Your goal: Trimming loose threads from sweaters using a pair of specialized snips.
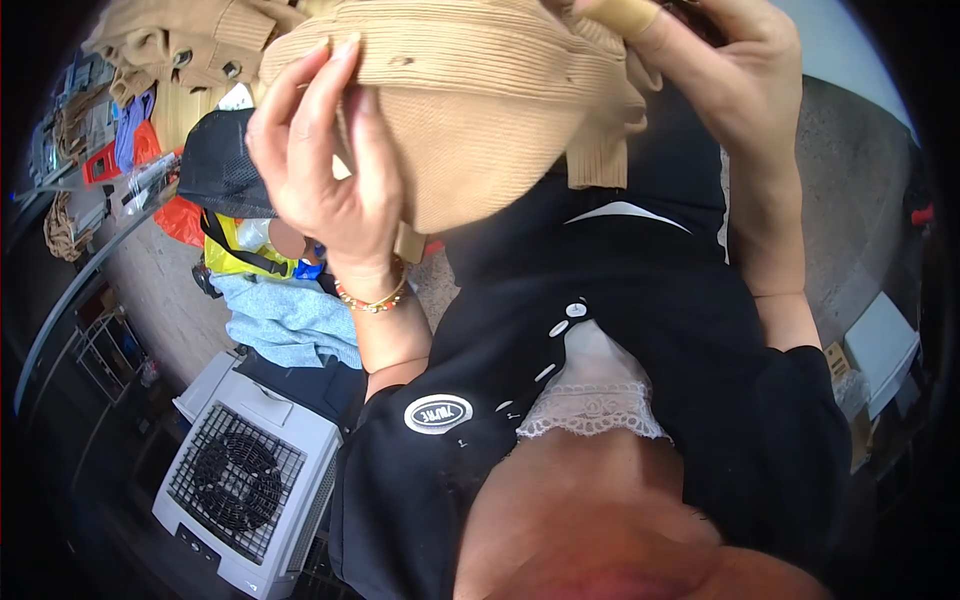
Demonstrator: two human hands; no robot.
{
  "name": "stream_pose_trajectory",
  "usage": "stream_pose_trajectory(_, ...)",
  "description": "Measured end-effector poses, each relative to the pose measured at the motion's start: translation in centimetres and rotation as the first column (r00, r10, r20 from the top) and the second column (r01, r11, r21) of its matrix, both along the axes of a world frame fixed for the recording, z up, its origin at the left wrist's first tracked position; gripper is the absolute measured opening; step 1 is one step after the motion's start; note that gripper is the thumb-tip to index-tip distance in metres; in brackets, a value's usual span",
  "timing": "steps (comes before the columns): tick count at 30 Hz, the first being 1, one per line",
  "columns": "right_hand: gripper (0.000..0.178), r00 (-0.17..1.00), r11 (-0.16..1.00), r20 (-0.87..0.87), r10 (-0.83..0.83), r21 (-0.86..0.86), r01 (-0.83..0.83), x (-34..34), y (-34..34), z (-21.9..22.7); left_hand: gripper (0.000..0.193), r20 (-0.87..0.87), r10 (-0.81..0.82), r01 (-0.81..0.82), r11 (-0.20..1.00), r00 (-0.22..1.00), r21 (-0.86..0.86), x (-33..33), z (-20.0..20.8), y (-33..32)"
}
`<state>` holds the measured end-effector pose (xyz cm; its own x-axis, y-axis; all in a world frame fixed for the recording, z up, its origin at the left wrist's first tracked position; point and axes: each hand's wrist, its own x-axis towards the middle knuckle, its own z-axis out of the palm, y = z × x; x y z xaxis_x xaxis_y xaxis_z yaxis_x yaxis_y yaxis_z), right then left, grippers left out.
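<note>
A tan ribbed knit cardigan (460,150) is stretched out at the top middle, with small buttonhole-like slits along its ribbed band. The band's left end is pinched by my left hand (330,170), fingertips on top of the knit and a beaded bracelet at the wrist. Higher up on the right, my right hand (735,75) grips the far side of the cardigan; its thumb wears a tan wrap, and its other fingers are partly hidden. Beyond my left hand lies another tan knit piece with dark buttons (180,55).
A black mesh-covered thing (225,165) stands beside my left hand. Below it are a yellow bag (225,255) and a light blue knit cloth (290,315). A grey-white fan unit (235,470) stands at lower left. A pale box (880,350) is on the right.
</note>
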<state>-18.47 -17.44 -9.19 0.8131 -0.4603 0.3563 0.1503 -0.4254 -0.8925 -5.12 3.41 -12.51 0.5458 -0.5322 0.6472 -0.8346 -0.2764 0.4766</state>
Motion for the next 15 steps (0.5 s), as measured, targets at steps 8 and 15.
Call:
stream_pose_trajectory(8,0.037,0.997,0.988,0.061,0.039,0.145,-0.048,-2.0,-1.3,-1.4,0.028,0.214,0.012,0.005,0.997,0.977,-0.079,3.6,1.4,0.5)
stream_pose_trajectory(15,0.04,1.0,0.996,-0.022,0.012,0.085,-0.01,-1.8,0.3,-0.7,0.018,0.298,0.216,-0.224,0.974,0.93,-0.005,7.9,0.4,2.4)
